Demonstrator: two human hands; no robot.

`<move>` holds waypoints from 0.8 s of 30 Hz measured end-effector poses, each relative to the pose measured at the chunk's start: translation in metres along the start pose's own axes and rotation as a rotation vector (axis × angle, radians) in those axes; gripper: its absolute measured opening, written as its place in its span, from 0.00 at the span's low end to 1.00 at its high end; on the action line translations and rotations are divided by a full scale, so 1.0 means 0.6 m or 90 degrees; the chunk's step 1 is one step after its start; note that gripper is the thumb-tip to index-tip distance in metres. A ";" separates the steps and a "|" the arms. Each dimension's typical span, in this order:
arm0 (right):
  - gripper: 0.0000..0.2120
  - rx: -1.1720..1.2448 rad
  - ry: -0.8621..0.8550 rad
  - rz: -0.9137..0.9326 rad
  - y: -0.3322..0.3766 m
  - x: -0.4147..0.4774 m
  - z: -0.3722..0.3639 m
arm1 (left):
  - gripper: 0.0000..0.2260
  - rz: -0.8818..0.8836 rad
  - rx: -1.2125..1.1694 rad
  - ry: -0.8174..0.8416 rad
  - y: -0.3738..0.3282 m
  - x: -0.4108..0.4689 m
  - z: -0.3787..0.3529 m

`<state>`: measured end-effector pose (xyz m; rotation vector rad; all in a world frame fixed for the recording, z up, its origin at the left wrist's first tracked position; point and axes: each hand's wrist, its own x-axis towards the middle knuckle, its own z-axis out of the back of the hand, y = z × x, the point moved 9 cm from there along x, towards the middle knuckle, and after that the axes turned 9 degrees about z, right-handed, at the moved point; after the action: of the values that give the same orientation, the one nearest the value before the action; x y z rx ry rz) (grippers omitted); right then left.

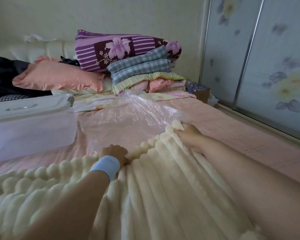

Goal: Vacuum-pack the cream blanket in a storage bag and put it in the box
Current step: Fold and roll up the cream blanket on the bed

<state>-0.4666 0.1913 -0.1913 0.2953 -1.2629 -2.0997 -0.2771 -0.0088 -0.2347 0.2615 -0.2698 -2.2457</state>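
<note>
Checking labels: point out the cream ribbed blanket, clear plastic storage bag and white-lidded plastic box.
cream ribbed blanket [154,196]: head view, ribbed middle.
clear plastic storage bag [128,116]: head view, crinkled centre.
white-lidded plastic box [29,134]: head view, side wall.

Both hands [188,135] grip the cream blanket's [145,196] edge.

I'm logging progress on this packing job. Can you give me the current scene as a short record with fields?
left hand: grips the far edge of the cream blanket
right hand: grips the same edge, beside the storage bag
storage bag: clear, crumpled, on the bed beyond the blanket
box: left of the bag, lid resting on it
stage: blanket not yet bagged
</note>
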 end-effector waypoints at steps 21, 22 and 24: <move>0.36 -0.312 0.074 -0.043 -0.042 0.004 -0.039 | 0.46 0.080 -0.155 0.024 0.065 0.024 0.010; 0.38 -0.355 0.078 -0.014 -0.032 0.001 -0.038 | 0.47 0.102 -0.116 0.050 0.071 0.019 -0.001; 0.41 -0.412 0.107 0.022 -0.020 -0.001 -0.044 | 0.46 0.156 -0.053 0.102 0.085 0.009 -0.020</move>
<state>-0.4579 0.1770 -0.2152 0.1504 -0.4436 -2.2668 -0.2402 -0.0463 -0.2326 0.3436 -0.1159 -1.9763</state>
